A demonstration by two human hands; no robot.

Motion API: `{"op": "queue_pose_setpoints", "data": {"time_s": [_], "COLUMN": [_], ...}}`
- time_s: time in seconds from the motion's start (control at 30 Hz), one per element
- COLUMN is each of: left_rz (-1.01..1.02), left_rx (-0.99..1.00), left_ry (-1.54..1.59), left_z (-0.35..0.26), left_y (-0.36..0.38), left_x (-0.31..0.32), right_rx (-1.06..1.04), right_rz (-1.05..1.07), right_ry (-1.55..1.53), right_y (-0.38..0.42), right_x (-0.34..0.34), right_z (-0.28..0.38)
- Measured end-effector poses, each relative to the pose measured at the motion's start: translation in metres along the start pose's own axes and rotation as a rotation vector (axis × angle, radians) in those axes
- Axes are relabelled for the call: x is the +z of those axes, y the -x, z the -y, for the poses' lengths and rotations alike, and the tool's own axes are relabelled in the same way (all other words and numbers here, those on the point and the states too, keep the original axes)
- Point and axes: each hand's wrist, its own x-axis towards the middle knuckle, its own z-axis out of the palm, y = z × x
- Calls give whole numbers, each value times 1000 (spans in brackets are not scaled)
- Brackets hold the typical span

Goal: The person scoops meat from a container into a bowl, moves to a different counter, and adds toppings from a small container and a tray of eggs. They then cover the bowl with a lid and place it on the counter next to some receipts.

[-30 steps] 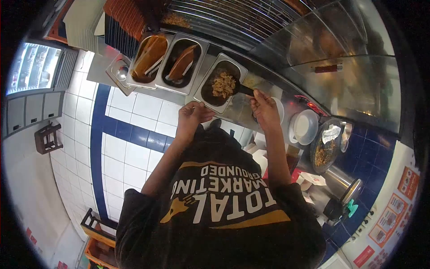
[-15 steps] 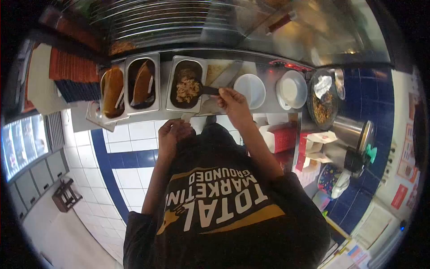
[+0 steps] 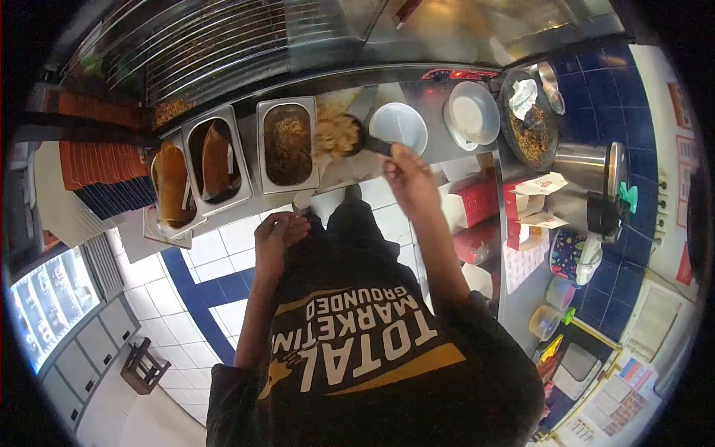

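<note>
My right hand is closed round the handle of a dark serving spoon. A heap of light brown shredded food, blurred by motion, lies on the spoon. The spoon is between a metal pan and a white bowl, above the counter. Brown food remains in the pan. My left hand hangs low in front of the counter edge with its fingers curled in, and I see nothing in it. A small white item shows just beyond its fingers.
Two metal pans with folded brown food, one pan nearest, stand to the left. On the right are stacked white bowls and a dark pan with food and crumpled foil. Red boxes sit below the counter.
The loaded spoon has moved from over the metal pan to the right, toward the white bowl. My view has shifted, and my left hand stays low with fingers curled.
</note>
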Motion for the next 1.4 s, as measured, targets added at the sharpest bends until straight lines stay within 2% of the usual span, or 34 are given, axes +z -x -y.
{"op": "queue_pose_setpoints", "data": {"time_s": [0.27, 0.37, 0.5, 0.57, 0.67, 0.8, 1.03, 1.13, 1.23, 1.4], "left_rz": [19, 3, 6, 10, -3, -14, -3, 3, 4, 18], "left_rx": [8, -18, -29, -25, -35, -32, -22, -25, -44, -29], "left_ry": [-17, 2, 19, 19, -7, -32, 18, 17, 4, 30], "left_z": [1, 9, 7, 4, -2, -4, 6, 7, 5, 4], "left_y": [2, -4, -3, -2, 0, 1, -6, -8, -8, -12], "left_x": [-5, -9, -10, -9, -6, -3, -9, -9, -6, -6], "right_rx": [-274, -382, -562, -698, -869, -934, -1094, -1117, -960, -842], "right_rz": [-175, -265, -393, -377, -405, -315, -337, -213, -148, -277], "right_ry": [26, 222, 722, 931, 1439, 1686, 1664, 1621, 1636, 1567], "right_y": [23, 17, -2, -12, -13, -14, -13, -14, -17, -5], "right_x": [-54, -84, -100, -87, -48, -16, -13, -17, -21, -18], "right_z": [79, 84, 73, 59, 53, 51, 57, 57, 52, 64]}}
